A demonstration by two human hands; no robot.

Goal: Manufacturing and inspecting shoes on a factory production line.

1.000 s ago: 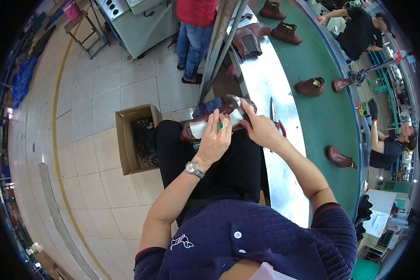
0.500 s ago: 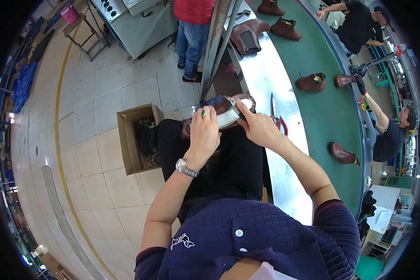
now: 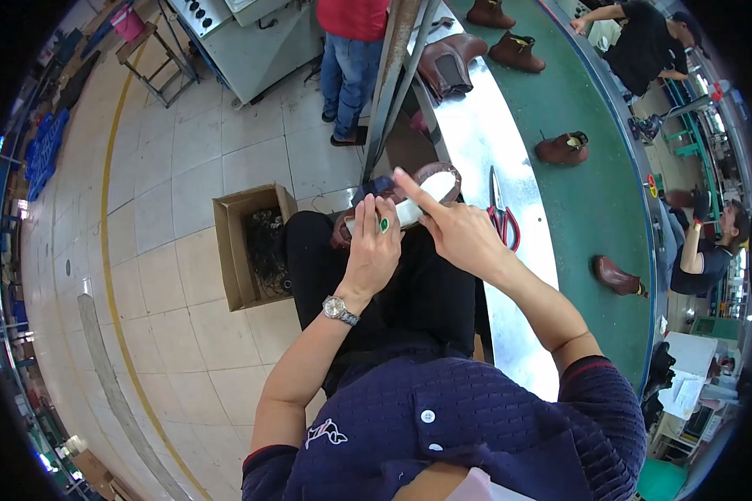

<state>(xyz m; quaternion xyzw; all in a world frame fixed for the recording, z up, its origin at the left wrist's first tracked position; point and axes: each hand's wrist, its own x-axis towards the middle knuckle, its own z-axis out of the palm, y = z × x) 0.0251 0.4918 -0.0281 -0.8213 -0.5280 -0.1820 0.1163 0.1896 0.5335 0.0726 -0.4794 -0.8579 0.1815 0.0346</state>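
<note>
Across my lap lies a reddish-brown boot (image 3: 440, 184), its pale underside turned up and edged by a brown rim. My left hand (image 3: 372, 238), wearing a green-stoned ring, rests over the near-left part of the boot with its fingers together, holding it. My right hand (image 3: 459, 232) is at the boot's right side. Its index finger stretches up and left across the pale underside, and its thumb lies lower, close to the boot. The other right fingers are partly hidden. Part of the boot is covered by my hands.
To my right runs a metal bench (image 3: 510, 292) with red-handled scissors (image 3: 503, 219) and a brown boot (image 3: 451, 65). Beyond it, a green conveyor belt (image 3: 581, 217) carries several boots. An open carton (image 3: 234, 259) stands on the floor at left. Other people work nearby.
My right index finger has lifted from the boot's edge and swung left over the underside. My left fingers have straightened. Across the conveyor, a boot has left its place near a person's hand.
</note>
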